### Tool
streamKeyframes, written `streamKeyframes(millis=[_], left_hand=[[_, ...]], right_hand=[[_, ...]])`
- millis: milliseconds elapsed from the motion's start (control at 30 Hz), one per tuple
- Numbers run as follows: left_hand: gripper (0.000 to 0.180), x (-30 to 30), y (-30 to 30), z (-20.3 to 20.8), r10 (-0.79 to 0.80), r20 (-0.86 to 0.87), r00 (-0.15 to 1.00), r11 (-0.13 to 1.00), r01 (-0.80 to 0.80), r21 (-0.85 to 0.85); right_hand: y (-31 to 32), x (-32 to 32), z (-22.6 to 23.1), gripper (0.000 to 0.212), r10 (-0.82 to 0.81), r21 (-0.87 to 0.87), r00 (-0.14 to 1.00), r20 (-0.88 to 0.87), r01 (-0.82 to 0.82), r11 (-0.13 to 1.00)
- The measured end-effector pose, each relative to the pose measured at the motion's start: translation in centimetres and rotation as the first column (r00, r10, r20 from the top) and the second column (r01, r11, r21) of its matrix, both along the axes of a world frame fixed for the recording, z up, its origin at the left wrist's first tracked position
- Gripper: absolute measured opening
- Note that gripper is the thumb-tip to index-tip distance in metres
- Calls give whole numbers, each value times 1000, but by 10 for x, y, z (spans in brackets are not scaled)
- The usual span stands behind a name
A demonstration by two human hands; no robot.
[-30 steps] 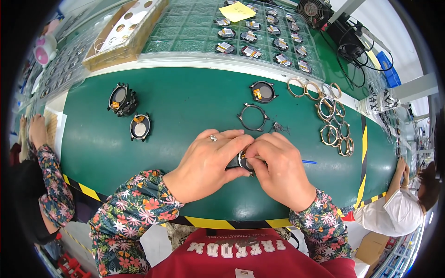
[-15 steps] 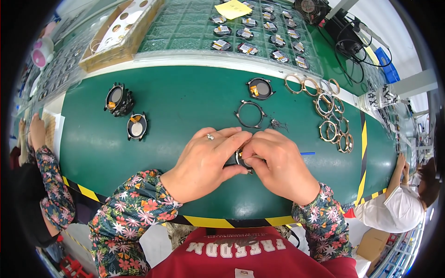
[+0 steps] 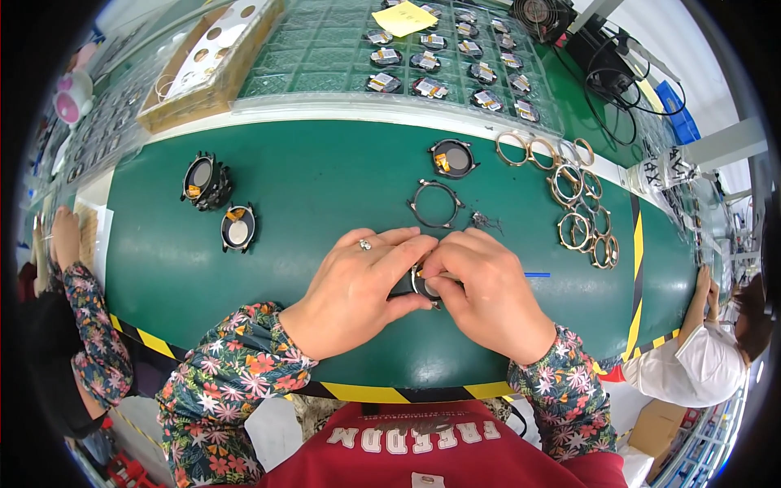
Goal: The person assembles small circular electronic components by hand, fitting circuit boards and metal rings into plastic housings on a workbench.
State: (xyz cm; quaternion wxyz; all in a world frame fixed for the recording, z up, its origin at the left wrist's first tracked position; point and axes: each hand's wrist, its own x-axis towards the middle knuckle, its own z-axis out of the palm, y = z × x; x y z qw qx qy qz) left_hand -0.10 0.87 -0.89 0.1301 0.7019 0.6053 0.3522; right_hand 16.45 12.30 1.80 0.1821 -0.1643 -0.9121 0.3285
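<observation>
Low over the green table, my left hand (image 3: 356,285) grips a round watch case (image 3: 419,285) between thumb and fingers; a ring sits on one finger. My right hand (image 3: 484,286) is closed at the case's right side, thumb and forefinger pinched against it. Whatever lies in that pinch is hidden by the fingers. Just beyond my hands are a bare black watch ring (image 3: 435,203) and a small heap of dark bits (image 3: 486,220). Farther off rests a watch case with an orange flex strip (image 3: 452,159). A thin blue stick (image 3: 537,275) lies beside my right hand.
Left on the table (image 3: 325,179) are a stack of watch cases (image 3: 205,180) and a single case (image 3: 237,228). Gold and silver rings (image 3: 569,185) cluster at right. Behind stand a clear tray of watch modules (image 3: 427,61) and a cardboard box (image 3: 195,93). People sit at both sides.
The view has shifted slightly. Both hands stay together at the watch case, with only small finger movement.
</observation>
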Motion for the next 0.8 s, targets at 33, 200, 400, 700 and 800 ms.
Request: streamKeyframes(millis=[33,200,400,700,800], left_hand=[[67,0,0,0,-1,0,1000,1000,1,0],[67,0,0,0,0,-3,1000,1000,0,-4],[67,1,0,-1,6,-11,1000,1000,-6,14],[68,0,1,-1,-14,3,1000,1000,14,-5],[68,1,0,-2,-4,-1,1000,1000,4,-1]], right_hand=[[0,0,0,14,4,1,1000,-7,-4,1000],[5,-1,-1,14,46,-15,999,-4,-46,999],[7,-1,2,14,77,-30,996,35,-76,997],[5,2,1,13,32,-11,999,-4,-32,999],[5,1,-1,14,32,-19,999,-13,-33,999]])
